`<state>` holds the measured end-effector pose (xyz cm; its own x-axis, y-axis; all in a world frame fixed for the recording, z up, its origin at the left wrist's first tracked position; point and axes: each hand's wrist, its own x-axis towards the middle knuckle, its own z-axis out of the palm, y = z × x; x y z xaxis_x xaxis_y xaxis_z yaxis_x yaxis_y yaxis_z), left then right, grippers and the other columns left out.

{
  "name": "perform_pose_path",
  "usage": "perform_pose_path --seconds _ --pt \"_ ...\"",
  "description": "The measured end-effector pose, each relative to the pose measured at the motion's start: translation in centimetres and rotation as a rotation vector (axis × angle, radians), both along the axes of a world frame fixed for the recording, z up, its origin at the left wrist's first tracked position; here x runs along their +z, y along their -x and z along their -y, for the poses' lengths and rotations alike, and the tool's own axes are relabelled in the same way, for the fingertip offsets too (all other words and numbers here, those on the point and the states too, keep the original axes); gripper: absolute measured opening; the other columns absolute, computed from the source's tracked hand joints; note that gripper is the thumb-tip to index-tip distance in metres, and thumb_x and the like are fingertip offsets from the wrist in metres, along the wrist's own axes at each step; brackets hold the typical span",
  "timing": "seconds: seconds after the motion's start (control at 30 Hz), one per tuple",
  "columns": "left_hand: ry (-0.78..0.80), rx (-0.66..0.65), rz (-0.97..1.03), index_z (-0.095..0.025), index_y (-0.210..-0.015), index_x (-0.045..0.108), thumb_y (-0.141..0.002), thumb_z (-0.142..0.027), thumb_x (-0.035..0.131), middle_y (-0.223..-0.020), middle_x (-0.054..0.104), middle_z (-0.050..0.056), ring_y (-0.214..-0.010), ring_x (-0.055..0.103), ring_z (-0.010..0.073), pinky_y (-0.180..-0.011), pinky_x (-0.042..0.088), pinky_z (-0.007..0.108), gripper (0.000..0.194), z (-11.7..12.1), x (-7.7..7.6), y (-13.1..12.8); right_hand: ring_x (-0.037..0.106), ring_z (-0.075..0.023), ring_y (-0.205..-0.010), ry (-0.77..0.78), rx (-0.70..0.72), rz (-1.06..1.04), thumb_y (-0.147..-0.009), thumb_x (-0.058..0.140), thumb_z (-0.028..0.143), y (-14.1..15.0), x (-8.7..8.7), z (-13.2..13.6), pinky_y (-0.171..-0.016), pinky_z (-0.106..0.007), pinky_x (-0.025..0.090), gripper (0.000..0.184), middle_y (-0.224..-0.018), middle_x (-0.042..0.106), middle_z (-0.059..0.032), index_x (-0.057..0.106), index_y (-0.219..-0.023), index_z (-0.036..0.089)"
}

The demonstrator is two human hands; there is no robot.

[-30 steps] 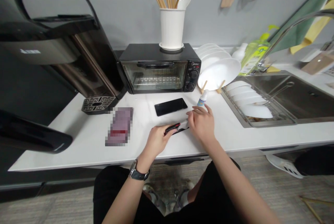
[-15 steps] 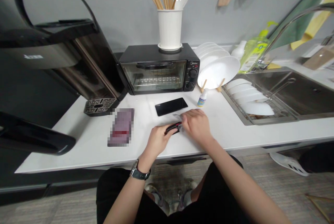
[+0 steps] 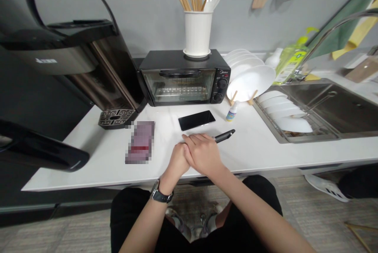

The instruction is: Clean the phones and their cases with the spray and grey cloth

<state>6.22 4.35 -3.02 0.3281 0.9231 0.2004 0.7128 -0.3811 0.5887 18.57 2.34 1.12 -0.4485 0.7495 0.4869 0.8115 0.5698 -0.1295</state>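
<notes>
My left hand (image 3: 178, 160) and my right hand (image 3: 203, 151) are pressed together above the front of the white counter. The right hand overlaps the left, hiding most of its fingers. Both hands are closed. From beyond my right hand a slim black tool (image 3: 225, 136) sticks out to the right; its other end is hidden, and its exact kind does not show. A black phone (image 3: 197, 120) lies flat just behind my hands. Behind and to the right stands a small white bottle (image 3: 232, 112) with a coloured label. To the left lies a purple, pixelated item (image 3: 141, 141).
A toaster oven (image 3: 184, 84) stands at the back, carrying a white cup (image 3: 198, 32) of chopsticks and a spoon. The drinks machine (image 3: 112, 76) is on the left. Racked plates (image 3: 249, 84) and the sink (image 3: 351, 107) are on the right, with another person's shoe (image 3: 326, 188) below.
My right hand has moved left over my left hand. The black tool, earlier showing a red part in my left hand, now juts out to the right. The view has shifted slightly.
</notes>
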Motion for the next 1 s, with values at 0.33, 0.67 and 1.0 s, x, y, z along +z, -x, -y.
perform_pose_path --seconds 0.33,0.67,1.0 --pt "0.044 -0.118 0.265 -0.031 -0.126 0.076 -0.103 -0.032 0.06 -0.122 0.079 0.0 -0.107 0.077 0.0233 -0.093 0.057 0.03 0.028 0.5 1.3 -0.5 0.074 -0.0237 -0.091 0.015 -0.314 -0.016 -0.103 0.041 0.018 -11.1 -0.2 -3.0 -0.102 -0.04 0.041 0.041 -0.089 0.08 -0.0094 0.078 -0.084 0.016" --pt "-0.008 -0.004 -0.191 -0.012 -0.084 0.075 -0.086 -0.006 0.06 -0.082 0.078 0.013 -0.074 0.073 0.0248 -0.065 0.05 0.029 0.016 0.0 -0.1 0.1 0.069 -0.0243 -0.101 -0.045 -0.082 -0.065 -0.105 0.048 0.03 0.9 -0.6 0.4 -0.097 -0.039 0.045 0.032 -0.105 0.078 -0.0129 0.073 -0.113 0.012" --pt "0.034 -0.091 0.204 -0.027 -0.121 0.077 -0.101 -0.032 0.062 -0.116 0.081 0.004 -0.101 0.078 0.0249 -0.089 0.057 0.031 0.026 0.5 1.6 -0.4 0.069 -0.0221 -0.08 0.049 -0.306 -0.019 -0.106 0.038 0.021 -11.1 -0.3 -3.2 -0.086 -0.037 0.043 0.043 -0.086 0.078 -0.0091 0.078 -0.089 0.016"
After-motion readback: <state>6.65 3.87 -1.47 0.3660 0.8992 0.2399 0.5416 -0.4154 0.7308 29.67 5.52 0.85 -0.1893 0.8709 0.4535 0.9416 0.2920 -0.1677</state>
